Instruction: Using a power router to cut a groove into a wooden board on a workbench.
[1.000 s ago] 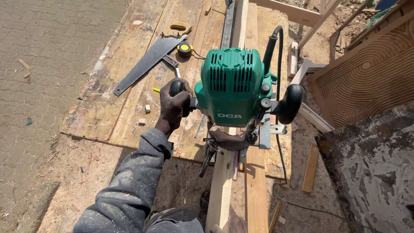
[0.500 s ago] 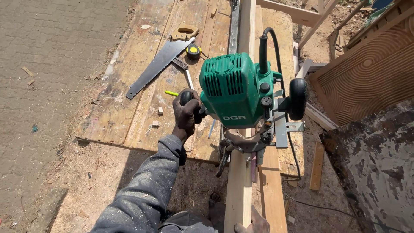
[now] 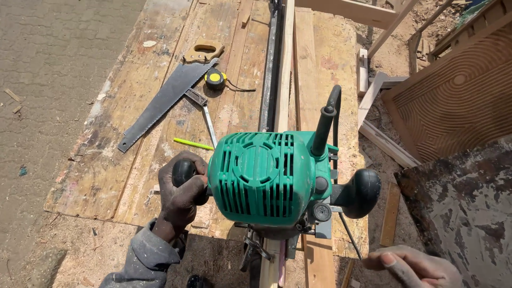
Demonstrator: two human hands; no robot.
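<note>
A green plunge router (image 3: 269, 178) stands on a long narrow wooden strip (image 3: 284, 69) that runs down the plank workbench (image 3: 133, 133). My left hand (image 3: 181, 194) is closed around the router's black left knob. The black right knob (image 3: 361, 193) is bare. My right hand (image 3: 413, 265) hovers below and right of that knob, fingers apart, holding nothing. The router's black cord (image 3: 328, 114) rises from its top.
A handsaw (image 3: 165, 101), a yellow tape measure (image 3: 215, 79), a metal square (image 3: 205, 114) and a yellow-green pencil (image 3: 193, 144) lie on the bench left of the strip. A grooved wooden panel (image 3: 458, 101) and a paint-stained board (image 3: 464, 208) stand at the right. Sawdust covers the ground.
The view has moved closer over the router. My right hand has come into view at the lower right, near the right knob. My left hand stays on the left knob.
</note>
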